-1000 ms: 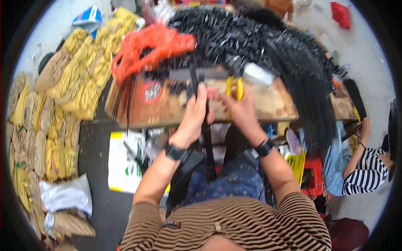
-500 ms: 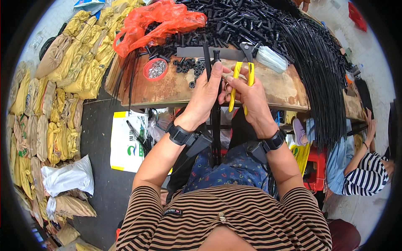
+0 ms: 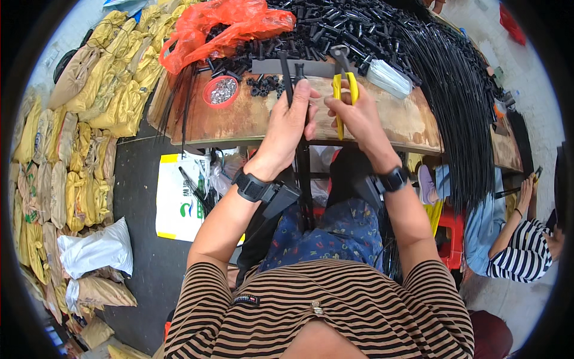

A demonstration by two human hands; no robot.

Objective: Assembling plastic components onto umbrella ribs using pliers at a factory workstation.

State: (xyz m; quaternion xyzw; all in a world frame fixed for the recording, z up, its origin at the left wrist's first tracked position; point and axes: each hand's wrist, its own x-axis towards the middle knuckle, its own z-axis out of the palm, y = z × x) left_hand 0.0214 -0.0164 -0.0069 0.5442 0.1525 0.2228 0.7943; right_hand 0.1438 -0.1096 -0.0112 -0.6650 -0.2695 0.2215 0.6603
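My left hand (image 3: pixel 284 127) is closed around a few long black rods (image 3: pixel 304 173), which run down past the table edge to my lap. Above its thumb, a black rod end (image 3: pixel 286 75) and a short black tubular piece (image 3: pixel 299 70) stick up. To its right, my right hand (image 3: pixel 362 122) grips yellow-handled cutting pliers (image 3: pixel 353 90), dark jaws pointing away from me. A gap separates the pliers from the rods. Beyond my hands lie small black rings (image 3: pixel 261 88), a flat grey strip (image 3: pixel 320 69) and a red dish (image 3: pixel 206 96) of small shiny metal pieces.
Black tubular parts (image 3: pixel 341 27) are heaped at the back, beside a red plastic bag (image 3: pixel 239 27). A clear box (image 3: pixel 388 79) holds pale strips. Long black rods (image 3: pixel 460 131) hang over the table's right side. Yellow sacks (image 3: pixel 89 119) are stacked left. A co-worker's striped sleeve (image 3: pixel 520 257) shows right.
My right hand has drawn away from my left and turned, bringing the pliers slightly up and left. The plier handles are closer together. My left hand has shifted slightly left, still gripping the rods.
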